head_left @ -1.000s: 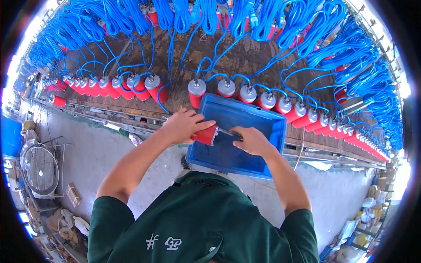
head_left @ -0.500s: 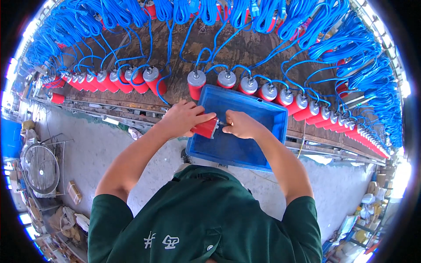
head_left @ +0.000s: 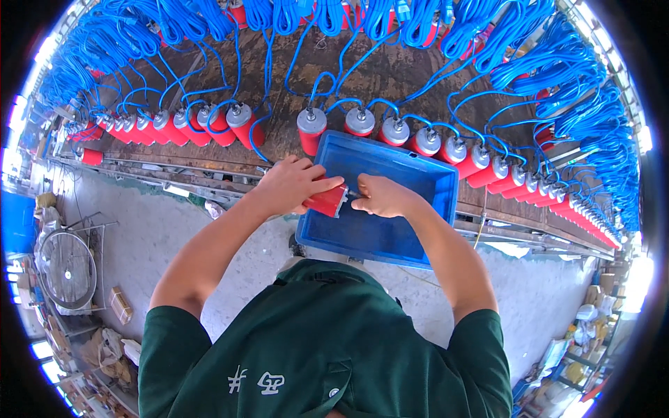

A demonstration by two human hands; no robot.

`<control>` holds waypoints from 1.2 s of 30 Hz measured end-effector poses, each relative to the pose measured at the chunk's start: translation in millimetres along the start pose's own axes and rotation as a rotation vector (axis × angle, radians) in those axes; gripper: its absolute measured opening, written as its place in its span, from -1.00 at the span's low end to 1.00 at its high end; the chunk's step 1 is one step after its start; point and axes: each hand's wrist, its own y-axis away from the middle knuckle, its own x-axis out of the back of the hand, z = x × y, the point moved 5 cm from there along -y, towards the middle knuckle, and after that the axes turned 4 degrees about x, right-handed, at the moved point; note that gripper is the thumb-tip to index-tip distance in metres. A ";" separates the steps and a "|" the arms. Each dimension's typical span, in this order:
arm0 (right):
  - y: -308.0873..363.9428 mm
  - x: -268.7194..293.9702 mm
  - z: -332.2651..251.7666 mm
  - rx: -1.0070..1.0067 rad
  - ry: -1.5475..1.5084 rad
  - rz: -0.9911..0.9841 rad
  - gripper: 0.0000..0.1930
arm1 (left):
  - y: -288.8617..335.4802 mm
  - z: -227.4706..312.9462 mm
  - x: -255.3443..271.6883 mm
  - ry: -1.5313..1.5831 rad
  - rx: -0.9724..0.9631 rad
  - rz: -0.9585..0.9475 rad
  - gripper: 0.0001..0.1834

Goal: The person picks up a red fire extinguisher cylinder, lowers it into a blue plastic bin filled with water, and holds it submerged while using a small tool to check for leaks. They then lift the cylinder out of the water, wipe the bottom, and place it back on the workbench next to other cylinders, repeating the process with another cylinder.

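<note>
My left hand [head_left: 289, 185] is wrapped around a red cylinder [head_left: 324, 202] tipped on its side over the near left part of a blue plastic tray [head_left: 446, 209]. The cylinder's silver end cap faces right, toward my other hand. Close to that cap, my right hand [head_left: 382, 196] is closed in a pinch at a small dark fitting sticking out of it. What exactly lies between those fingertips is too small to make out. Just beyond the tray's far left corner stands an upright red cylinder [head_left: 311, 136] with a silver cap and a blue cable.
Rows of similar red cylinders [head_left: 240, 125] line the worn wooden table [head_left: 279, 129] on both sides, joined to blue cables. Coiled blue cable bundles [head_left: 550, 63] crowd its far side. A wheel-like round frame [head_left: 66, 272] and a small carton [head_left: 120, 305] are at the left.
Both hands stay around the same red cylinder. My right fingers have shifted only slightly at the capped end; otherwise little differs.
</note>
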 end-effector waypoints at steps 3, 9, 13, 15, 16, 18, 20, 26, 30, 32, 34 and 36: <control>7.1 -0.1 -2.4 -0.206 -0.273 -0.133 -0.64 | -0.1 -0.5 -1.2 0.007 0.003 -0.008 0.22; 6.6 2.5 3.4 -0.074 -0.138 -0.073 -0.65 | -1.3 -0.2 0.6 0.005 -0.001 -0.034 0.23; 9.2 -0.3 8.3 0.015 0.282 0.083 -0.67 | -3.2 -2.0 -1.4 0.018 0.025 -0.060 0.23; 9.7 -7.0 24.5 -0.115 -0.148 0.025 -0.62 | -3.2 -2.5 -2.2 0.011 0.026 -0.061 0.23; 8.4 -15.0 34.0 -0.116 -0.147 0.026 -0.62 | -4.1 -2.3 -2.1 0.006 0.026 -0.059 0.22; 8.1 -30.6 43.4 -0.119 -0.859 0.190 -0.44 | -4.5 -0.9 -1.8 0.005 0.002 -0.030 0.21; 6.1 -38.0 34.8 -0.169 -0.898 0.237 -0.37 | -4.1 -1.0 -2.3 0.004 -0.011 -0.002 0.20; -0.6 -60.2 -9.8 -0.138 -0.895 0.176 -0.11 | 0.7 -1.4 -7.2 0.025 -0.019 0.103 0.16; 1.9 -63.9 -6.9 -0.189 -1.035 0.266 -0.17 | 35.8 -6.3 7.1 0.165 0.237 0.487 0.16; 0.6 -67.1 -6.8 -0.184 -1.027 0.275 -0.19 | 62.9 -14.5 -7.2 0.308 0.464 0.682 0.18; 0.5 -67.8 -10.8 -0.159 -1.025 0.323 -0.19 | 95.8 -27.6 -47.9 0.465 0.841 0.959 0.20; 3.4 -68.3 -12.0 -0.154 -1.008 0.328 -0.18 | 92.8 -35.9 -89.0 1.124 0.941 0.827 0.15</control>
